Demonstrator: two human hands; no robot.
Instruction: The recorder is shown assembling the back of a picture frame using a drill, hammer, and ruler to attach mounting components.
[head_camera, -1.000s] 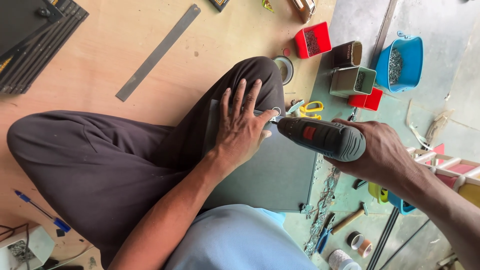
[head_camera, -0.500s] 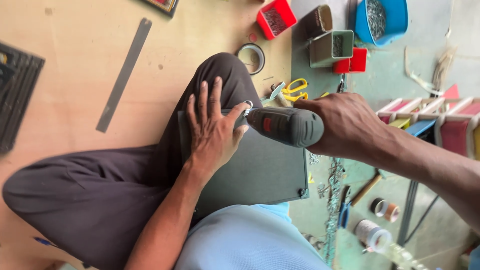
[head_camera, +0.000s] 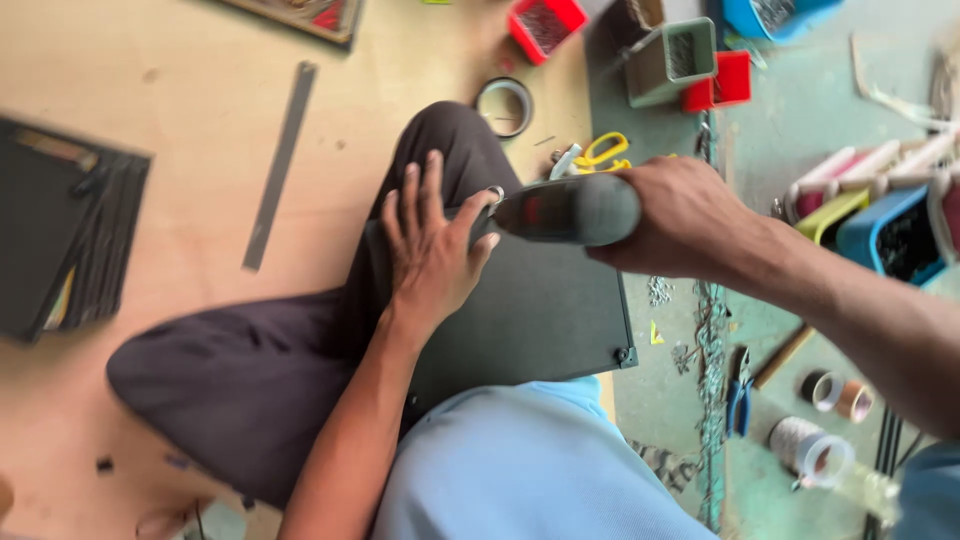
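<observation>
My left hand lies flat, fingers spread, on the top edge of a dark grey panel that rests across my lap. My right hand grips a grey power drill held sideways, its tip at the panel's upper edge right beside my left fingertips. My bent leg in dark trousers lies under the panel. The drill bit itself is hidden between hand and tool.
A metal ruler and a tape roll lie on the wooden floor. Red boxes, a green box, yellow scissors, blue pliers, tape rolls and coloured bins crowd the right.
The view has shifted and tilted, so everything sits lower and to the left. Both hands keep their hold: the left on the panel, the right on the drill at the panel's edge.
</observation>
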